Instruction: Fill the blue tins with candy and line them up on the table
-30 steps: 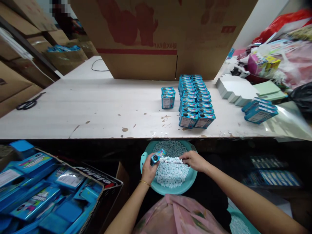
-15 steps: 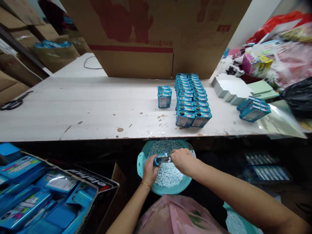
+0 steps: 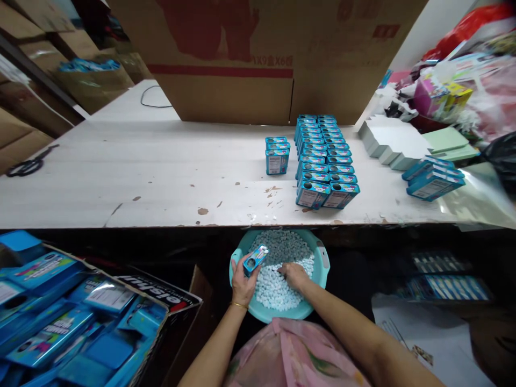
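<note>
Rows of tins point(image 3: 316, 160) at one o'clock on the counter point(image 3: 181, 172) look done, more tins point(image 3: 110, 294) seem left in the box point(image 3: 161, 290) at nine, and the left hand point(image 3: 243, 285) grips one tin point(image 3: 256, 259) at the tub's point(image 3: 322, 274) ten o'clock, while the right hand point(image 3: 295, 276) touches white bits point(image 3: 274, 290), its grip hidden.

Tins point(image 3: 316, 160) run from the carton point(image 3: 258, 99) to near the table point(image 3: 141, 172)'s front edge; pellets point(image 3: 278, 293) lie in a basin point(image 3: 279, 316) below it.
</note>
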Demonstrator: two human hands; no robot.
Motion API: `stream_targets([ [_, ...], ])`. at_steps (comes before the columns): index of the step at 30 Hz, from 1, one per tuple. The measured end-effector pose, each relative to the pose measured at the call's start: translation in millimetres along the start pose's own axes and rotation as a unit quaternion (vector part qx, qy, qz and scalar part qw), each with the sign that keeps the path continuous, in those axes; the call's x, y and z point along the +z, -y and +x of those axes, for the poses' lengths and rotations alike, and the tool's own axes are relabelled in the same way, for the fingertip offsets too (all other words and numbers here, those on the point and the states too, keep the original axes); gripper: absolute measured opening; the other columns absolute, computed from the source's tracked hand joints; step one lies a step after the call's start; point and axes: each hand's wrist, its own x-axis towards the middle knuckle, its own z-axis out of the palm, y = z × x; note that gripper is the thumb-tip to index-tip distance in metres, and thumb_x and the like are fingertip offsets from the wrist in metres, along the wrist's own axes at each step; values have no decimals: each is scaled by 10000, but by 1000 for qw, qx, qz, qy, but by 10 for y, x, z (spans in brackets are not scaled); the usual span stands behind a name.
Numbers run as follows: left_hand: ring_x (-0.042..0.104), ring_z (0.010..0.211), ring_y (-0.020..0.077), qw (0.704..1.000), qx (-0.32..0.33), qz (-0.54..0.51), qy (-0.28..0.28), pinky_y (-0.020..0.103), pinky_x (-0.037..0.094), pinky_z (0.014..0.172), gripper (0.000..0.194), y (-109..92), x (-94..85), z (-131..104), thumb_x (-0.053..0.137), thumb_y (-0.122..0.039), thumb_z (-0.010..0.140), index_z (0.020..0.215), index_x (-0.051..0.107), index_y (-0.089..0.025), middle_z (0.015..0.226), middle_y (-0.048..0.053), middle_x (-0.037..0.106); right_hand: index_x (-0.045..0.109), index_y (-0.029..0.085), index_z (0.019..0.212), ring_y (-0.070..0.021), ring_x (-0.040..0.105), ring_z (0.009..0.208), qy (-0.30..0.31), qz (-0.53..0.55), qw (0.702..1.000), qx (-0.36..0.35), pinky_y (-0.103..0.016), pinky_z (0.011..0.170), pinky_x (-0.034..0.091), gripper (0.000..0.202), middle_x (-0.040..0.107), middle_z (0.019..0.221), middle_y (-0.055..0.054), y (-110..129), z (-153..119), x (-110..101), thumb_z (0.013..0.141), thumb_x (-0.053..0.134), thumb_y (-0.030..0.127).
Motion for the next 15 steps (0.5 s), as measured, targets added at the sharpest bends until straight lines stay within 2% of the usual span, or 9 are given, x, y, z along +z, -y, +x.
stream_targets([
  [2, 539, 962, 206, 1000, -9, -9, 11, 466, 224, 1008, 338, -33, -33, 15, 571, -349, 699, 991, 518, -188, 933, 53, 603, 635, 215, 908, -147, 555, 875, 20, 54, 998, -21, -203, 723, 386, 324, 636, 911, -17, -54, 33, -5, 708, 434, 59],
  [4, 551, 927, 202, 999, -35, -33, 13, 440, 318, 953, 353, -69, -96, 43, 570, -363, 696, 993, 509, -179, 926, 56, 600, 653, 197, 846, -127, 568, 802, 36, 102, 994, -32, -175, 678, 393, 298, 643, 810, 6, -128, 18, -41, 665, 470, 48],
  [6, 567, 877, 191, 995, -73, -64, -1, 381, 416, 856, 388, -97, -172, 75, 575, -376, 689, 1008, 491, -173, 922, 56, 596, 653, 165, 821, -110, 568, 698, 44, 144, 988, -33, -164, 615, 402, 267, 624, 721, 11, -194, -63, -107, 656, 477, 51],
  [8, 573, 849, 180, 993, -89, -83, -8, 340, 449, 800, 404, -112, -234, 98, 581, -375, 683, 1016, 480, -170, 922, 51, 594, 643, 140, 826, -94, 548, 607, 45, 179, 982, -30, -159, 549, 403, 253, 598, 693, 8, -238, -210, -223, 669, 461, 61],
  [12, 567, 875, 177, 995, -49, -79, 32, 320, 447, 805, 361, -130, -241, 82, 569, -331, 698, 1011, 486, -173, 947, 51, 591, 623, 120, 832, -68, 497, 530, 25, 226, 973, -42, -159, 482, 384, 246, 561, 743, -14, -224, -589, -631, 716, 407, 95],
  [15, 550, 928, 188, 995, -13, -66, 72, 336, 435, 832, 335, -148, -160, 19, 536, -276, 718, 1033, 482, -174, 995, 64, 583, 628, 150, 768, -75, 497, 565, -22, 181, 979, -92, -173, 530, 368, 253, 551, 711, -11, -105, -807, -985, 743, 380, 105],
])
